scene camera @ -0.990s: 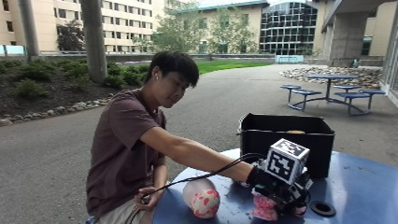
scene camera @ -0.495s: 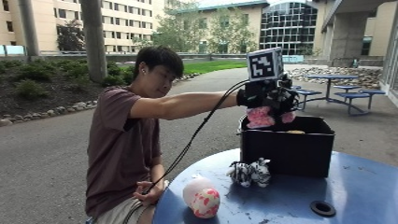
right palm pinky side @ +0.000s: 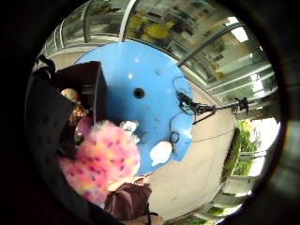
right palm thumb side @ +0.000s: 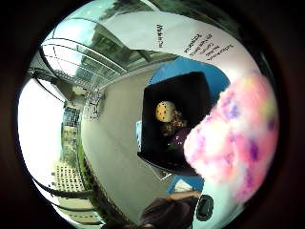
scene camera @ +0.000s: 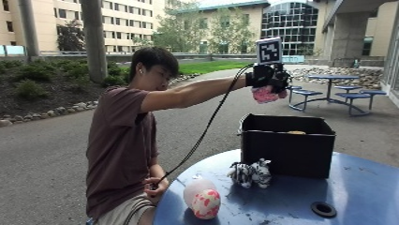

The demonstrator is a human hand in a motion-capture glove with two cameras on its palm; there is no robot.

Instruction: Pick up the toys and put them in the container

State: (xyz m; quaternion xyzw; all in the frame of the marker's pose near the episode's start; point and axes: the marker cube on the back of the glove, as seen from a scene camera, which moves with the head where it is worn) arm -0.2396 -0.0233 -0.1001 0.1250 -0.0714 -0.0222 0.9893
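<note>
The gloved right hand is held out high above the black box, its fingers grasping a pink plush. The box stands on the blue surface and already contains a yellow spotted toy. A zebra toy stands just in front of the box, and a white egg toy rests near the surface's edge.

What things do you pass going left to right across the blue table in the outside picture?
White egg toy with pink spots → zebra toy → black container. The hole in the blue table sits under the container's right end, so I left it out.
</note>
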